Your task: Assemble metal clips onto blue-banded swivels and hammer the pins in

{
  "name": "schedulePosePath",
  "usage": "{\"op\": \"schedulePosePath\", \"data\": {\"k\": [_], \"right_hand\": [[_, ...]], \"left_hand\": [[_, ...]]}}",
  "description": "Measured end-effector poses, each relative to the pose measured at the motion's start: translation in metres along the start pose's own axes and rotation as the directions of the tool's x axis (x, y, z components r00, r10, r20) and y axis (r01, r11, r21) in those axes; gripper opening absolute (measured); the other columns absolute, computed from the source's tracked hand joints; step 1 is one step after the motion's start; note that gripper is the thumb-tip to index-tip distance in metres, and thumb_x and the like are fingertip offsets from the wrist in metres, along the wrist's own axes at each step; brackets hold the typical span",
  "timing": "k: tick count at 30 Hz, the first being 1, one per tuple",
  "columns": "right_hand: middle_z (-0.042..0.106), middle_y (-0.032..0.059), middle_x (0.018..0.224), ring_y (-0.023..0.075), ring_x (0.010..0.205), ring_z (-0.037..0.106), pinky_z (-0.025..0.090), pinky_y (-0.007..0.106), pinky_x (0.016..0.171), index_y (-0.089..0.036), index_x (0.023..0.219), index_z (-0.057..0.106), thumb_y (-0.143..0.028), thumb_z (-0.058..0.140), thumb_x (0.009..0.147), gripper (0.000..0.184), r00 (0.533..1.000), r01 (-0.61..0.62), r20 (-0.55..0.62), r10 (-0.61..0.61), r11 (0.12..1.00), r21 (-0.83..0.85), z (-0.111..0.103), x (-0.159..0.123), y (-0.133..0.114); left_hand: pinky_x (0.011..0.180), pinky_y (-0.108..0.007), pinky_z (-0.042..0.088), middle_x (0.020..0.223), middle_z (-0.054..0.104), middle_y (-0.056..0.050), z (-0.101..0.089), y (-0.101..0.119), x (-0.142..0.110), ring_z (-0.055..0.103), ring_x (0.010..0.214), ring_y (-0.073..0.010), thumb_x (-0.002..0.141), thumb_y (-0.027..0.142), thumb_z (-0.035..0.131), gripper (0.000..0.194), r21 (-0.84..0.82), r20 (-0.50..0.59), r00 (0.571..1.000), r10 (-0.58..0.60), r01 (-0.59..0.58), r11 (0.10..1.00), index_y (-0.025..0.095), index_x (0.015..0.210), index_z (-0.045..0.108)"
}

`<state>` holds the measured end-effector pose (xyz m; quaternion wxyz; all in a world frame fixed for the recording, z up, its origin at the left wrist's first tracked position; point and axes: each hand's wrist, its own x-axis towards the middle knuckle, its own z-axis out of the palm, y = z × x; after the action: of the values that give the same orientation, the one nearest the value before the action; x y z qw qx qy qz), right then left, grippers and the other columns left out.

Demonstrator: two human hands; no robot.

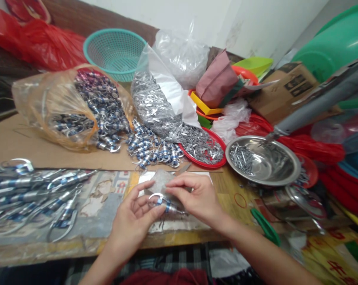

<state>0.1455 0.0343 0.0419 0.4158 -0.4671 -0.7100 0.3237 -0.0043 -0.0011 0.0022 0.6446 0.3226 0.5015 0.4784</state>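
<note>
My left hand (135,211) is closed around a small blue-and-silver metal piece with a curved arm (168,206), steadying it at the front edge of the table between thumb and fingers. Just above that piece, my right hand (198,196) has thumb and forefinger pinched together; whatever lies between them is too small to make out. Behind the fingertips sits a clear, blurry lump (162,180). Many similar metal pieces (155,148) lie heaped beyond my hands, and longer-looking ones with curved arms (33,196) are piled at the left.
An orange-tinted plastic bag (54,91) spills metal pieces. Small flat metal parts fill a clear bag (152,101) and a red plate (201,162). Pins lie in a steel bowl (288,174), under a grey bar (318,105). A green-handled object (264,225) rests at right.
</note>
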Motion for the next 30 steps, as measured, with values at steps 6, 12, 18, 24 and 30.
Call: {"op": "schedulePosePath", "data": {"k": [6, 12, 18, 24, 30], "right_hand": [[0.068, 0.0072, 0.077, 0.0172, 0.072, 0.06, 0.044, 0.029, 0.068, -0.013, 0.087, 0.067, -0.013, 0.051, 0.083, 0.017, 0.98, 0.195, 0.101, -0.173, 0.94, -0.281, 0.014, -0.014, 0.005], [0.064, 0.0086, 0.09, 0.0207, 0.084, 0.058, 0.042, 0.032, 0.074, -0.016, 0.107, 0.054, -0.016, 0.041, 0.087, 0.024, 0.953, 0.166, 0.3, -0.028, 0.88, -0.445, 0.006, -0.016, 0.001], [0.064, 0.0061, 0.085, 0.0205, 0.079, 0.058, 0.04, 0.031, 0.069, -0.019, 0.104, 0.054, -0.016, 0.039, 0.088, 0.022, 0.956, 0.127, 0.293, 0.031, 0.855, -0.502, 0.014, -0.012, -0.003], [0.062, 0.0015, 0.08, 0.0159, 0.073, 0.057, 0.042, 0.027, 0.068, -0.021, 0.102, 0.054, -0.028, 0.04, 0.091, 0.02, 0.995, -0.019, 0.086, 0.057, 0.922, -0.386, -0.012, -0.014, 0.01], [0.06, 0.0074, 0.097, 0.0226, 0.089, 0.058, 0.046, 0.035, 0.078, -0.02, 0.111, 0.054, -0.028, 0.056, 0.08, 0.032, 0.971, -0.148, 0.065, 0.231, 0.79, -0.595, -0.055, -0.041, 0.059]], "left_hand": [[0.07, -0.022, 0.053, 0.069, 0.066, 0.002, 0.003, 0.007, -0.002, 0.065, 0.075, -0.0144, 0.053, 0.023, 0.079, 0.068, -0.023, -0.003, 1.0, -0.029, 0.029, 0.999, 0.017, 0.113, 0.047], [0.071, -0.024, 0.053, 0.074, 0.066, 0.001, 0.002, 0.005, -0.001, 0.064, 0.077, -0.0151, 0.054, 0.024, 0.079, 0.067, -0.046, 0.012, 1.0, -0.028, 0.029, 0.999, 0.017, 0.113, 0.047], [0.07, -0.024, 0.053, 0.071, 0.066, 0.001, 0.002, 0.005, -0.002, 0.065, 0.076, -0.0151, 0.053, 0.023, 0.08, 0.066, -0.038, 0.002, 1.0, -0.019, 0.019, 0.999, 0.017, 0.111, 0.049], [0.067, -0.026, 0.055, 0.069, 0.068, 0.001, 0.002, 0.004, -0.002, 0.067, 0.07, -0.016, 0.054, 0.025, 0.08, 0.067, -0.014, -0.013, 1.0, -0.025, 0.024, 1.0, 0.017, 0.113, 0.049], [0.069, -0.029, 0.056, 0.07, 0.068, 0.0, 0.001, 0.004, 0.0, 0.069, 0.071, -0.0189, 0.054, 0.027, 0.08, 0.068, -0.007, -0.009, 1.0, -0.025, 0.025, 1.0, 0.017, 0.114, 0.049]]}}
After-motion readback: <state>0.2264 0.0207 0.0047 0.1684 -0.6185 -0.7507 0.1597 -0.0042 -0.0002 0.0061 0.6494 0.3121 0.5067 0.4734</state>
